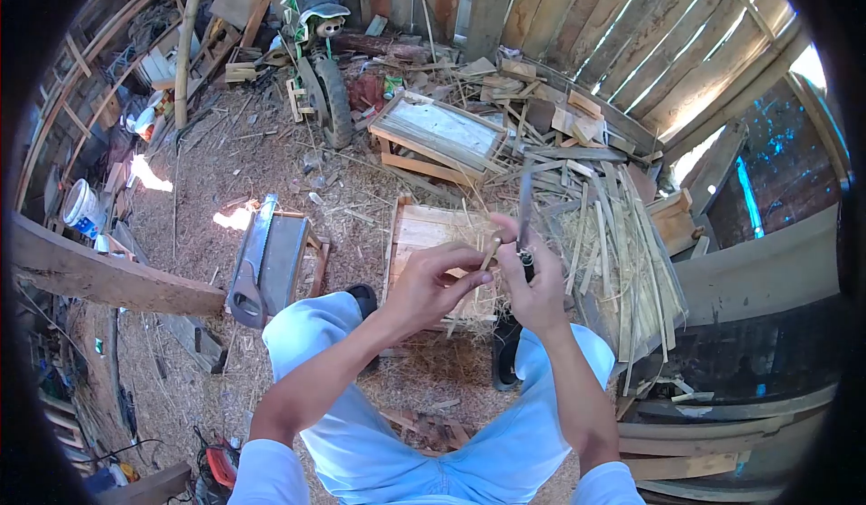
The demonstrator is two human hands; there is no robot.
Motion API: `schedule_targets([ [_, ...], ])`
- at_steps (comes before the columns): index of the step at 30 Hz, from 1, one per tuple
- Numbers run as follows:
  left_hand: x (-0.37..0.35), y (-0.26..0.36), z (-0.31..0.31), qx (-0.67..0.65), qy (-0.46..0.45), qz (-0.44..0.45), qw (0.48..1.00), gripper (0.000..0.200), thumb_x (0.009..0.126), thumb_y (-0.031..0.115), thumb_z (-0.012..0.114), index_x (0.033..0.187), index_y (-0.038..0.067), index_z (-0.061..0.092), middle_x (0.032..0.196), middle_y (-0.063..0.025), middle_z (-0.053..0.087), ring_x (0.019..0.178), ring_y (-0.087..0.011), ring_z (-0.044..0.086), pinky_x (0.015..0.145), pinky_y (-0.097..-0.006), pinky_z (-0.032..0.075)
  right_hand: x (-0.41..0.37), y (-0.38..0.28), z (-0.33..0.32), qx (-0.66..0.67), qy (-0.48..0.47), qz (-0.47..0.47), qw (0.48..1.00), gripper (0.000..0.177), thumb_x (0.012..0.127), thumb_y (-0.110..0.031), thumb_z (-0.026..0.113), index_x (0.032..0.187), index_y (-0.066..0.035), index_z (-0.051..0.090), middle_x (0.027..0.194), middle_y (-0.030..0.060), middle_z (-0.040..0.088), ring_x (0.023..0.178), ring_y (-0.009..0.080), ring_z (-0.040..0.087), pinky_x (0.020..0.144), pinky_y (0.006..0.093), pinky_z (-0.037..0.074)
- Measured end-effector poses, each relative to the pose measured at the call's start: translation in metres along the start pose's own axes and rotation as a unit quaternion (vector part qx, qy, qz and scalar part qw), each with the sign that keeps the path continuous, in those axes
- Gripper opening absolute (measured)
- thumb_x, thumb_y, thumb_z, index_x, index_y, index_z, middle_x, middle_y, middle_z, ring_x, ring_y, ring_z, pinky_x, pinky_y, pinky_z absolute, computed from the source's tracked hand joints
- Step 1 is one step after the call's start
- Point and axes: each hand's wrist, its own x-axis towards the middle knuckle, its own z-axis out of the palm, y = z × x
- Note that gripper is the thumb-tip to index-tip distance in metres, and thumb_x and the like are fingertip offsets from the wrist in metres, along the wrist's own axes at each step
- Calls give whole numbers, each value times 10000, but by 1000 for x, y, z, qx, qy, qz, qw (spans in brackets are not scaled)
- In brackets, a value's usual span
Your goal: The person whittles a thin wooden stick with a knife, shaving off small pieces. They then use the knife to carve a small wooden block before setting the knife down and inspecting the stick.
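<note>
My left hand (pixel 435 290) pinches a small, thin piece of wood (pixel 491 253) between thumb and fingers. Close on its right, my right hand (pixel 532 293) is wrapped round the dark handle of a knife (pixel 525 203), whose blade points up and away from me. The fingers of both hands nearly meet at the wood piece, and whether they touch is unclear. Beneath them, between my knees, lies a low wooden board (pixel 424 225) with thin shavings on and around it.
On the left, a handsaw (pixel 257 261) rests on a small bench (pixel 287 243). Many thin wood strips (pixel 622 252) are piled on the right. Further ahead are a wooden frame (pixel 437 130) and a wheel (pixel 332 103). A beam (pixel 117 275) juts in from the left.
</note>
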Motion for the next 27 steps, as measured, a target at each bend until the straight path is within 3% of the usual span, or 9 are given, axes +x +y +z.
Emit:
schedule_targets([
  [4, 3, -4, -2, 51, 42, 7, 998, 154, 803, 54, 682, 942, -8, 662, 867, -69, 645, 790, -119, 644, 670, -258, 581, 1, 10, 6, -76, 14, -61, 995, 339, 936, -132, 420, 1247, -24, 503, 726, 69, 558, 682, 145, 550, 664, 296, 457],
  [10, 7, -23, -3, 110, 80, 60, 989, 137, 775, 21, 702, 900, -11, 659, 853, -77, 639, 768, -147, 655, 681, -265, 573, -11, -2, 6, -78, -1, 81, 994, 334, 917, -78, 394, 1229, -13, 494, 678, 81, 522, 612, 142, 524, 581, 294, 431],
  [14, 8, -35, 1, 109, 73, 46, 990, 140, 754, 1, 713, 877, -12, 650, 848, -77, 638, 771, -150, 658, 681, -265, 567, -16, 5, 15, -63, -36, 94, 993, 333, 908, -68, 392, 1225, -6, 473, 681, 123, 522, 590, 173, 538, 569, 315, 421],
  [16, 10, -42, 3, 97, 75, 45, 991, 141, 741, -14, 715, 862, -9, 643, 834, -75, 632, 753, -161, 658, 659, -269, 564, -18, 14, 19, -91, -46, 46, 994, 336, 904, -64, 387, 1228, 0, 452, 666, 160, 510, 565, 213, 554, 553, 339, 415],
  [19, 10, -46, 0, 134, 45, 37, 989, 146, 736, -25, 710, 865, -3, 645, 825, -77, 629, 731, -177, 656, 640, -275, 562, -16, 10, 11, -82, -82, 108, 987, 336, 899, -51, 384, 1225, 5, 446, 656, 176, 512, 560, 261, 570, 554, 356, 425],
  [22, 10, -50, 3, 119, 56, 42, 990, 150, 756, 32, 705, 904, 37, 678, 771, -92, 604, 655, -232, 606, 568, -349, 475, -12, 11, 7, -86, -92, 114, 986, 339, 894, -46, 391, 1224, 4, 445, 653, 183, 517, 565, 270, 575, 561, 361, 435],
  [27, 11, -56, 4, 135, 54, 38, 989, 172, 752, 23, 693, 920, 58, 680, 767, -94, 598, 660, -255, 603, 573, -351, 478, -14, 21, 10, -95, -87, 73, 989, 347, 891, -41, 394, 1232, 0, 445, 664, 189, 529, 565, 271, 574, 566, 357, 438],
])
